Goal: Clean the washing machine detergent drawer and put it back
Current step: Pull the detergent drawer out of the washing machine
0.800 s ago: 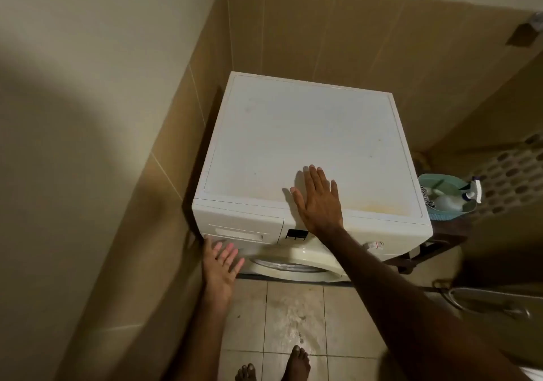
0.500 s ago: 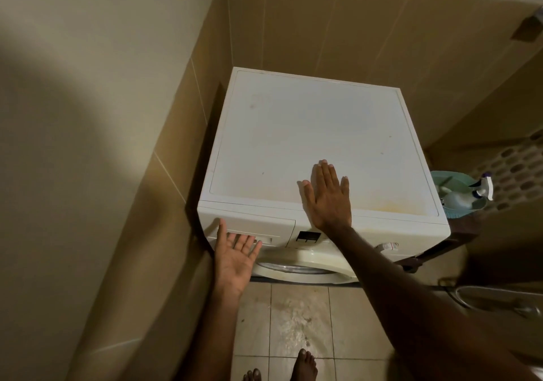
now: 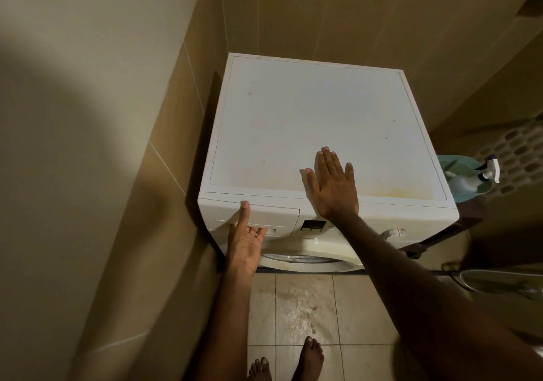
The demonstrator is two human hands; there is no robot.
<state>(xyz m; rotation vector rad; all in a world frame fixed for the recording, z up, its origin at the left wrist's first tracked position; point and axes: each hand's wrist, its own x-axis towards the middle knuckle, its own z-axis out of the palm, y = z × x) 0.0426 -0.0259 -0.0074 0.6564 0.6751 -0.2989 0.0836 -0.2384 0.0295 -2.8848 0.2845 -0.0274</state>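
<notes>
Drawer (image 3: 252,214) shut in washer | left fingers (image 3: 255,230) hooked in its handle | right fingers (image 3: 326,166) flat on top

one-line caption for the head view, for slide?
Left hand hooks detergent drawer handle; right hand flat on washing machine.

Surroundings noted in a tiled corner.

We record tan wall tiles (image 3: 338,19) on the far wall, running down behind the appliance, and a plain cream wall (image 3: 88,87) on the left with a tan tiled band along its lower part. The floor tiles (image 3: 305,307) in the near middle are pale, with dark grout lines and a whitish, patchy stain on them. At the right we note a teal basket (image 3: 458,169) holding a spray bottle (image 3: 473,179) that lies tilted, its white trigger head toward the right. The basket rests on a dark stand (image 3: 467,219). Behind it hangs a panel patterned with oval holes (image 3: 520,151).
</notes>
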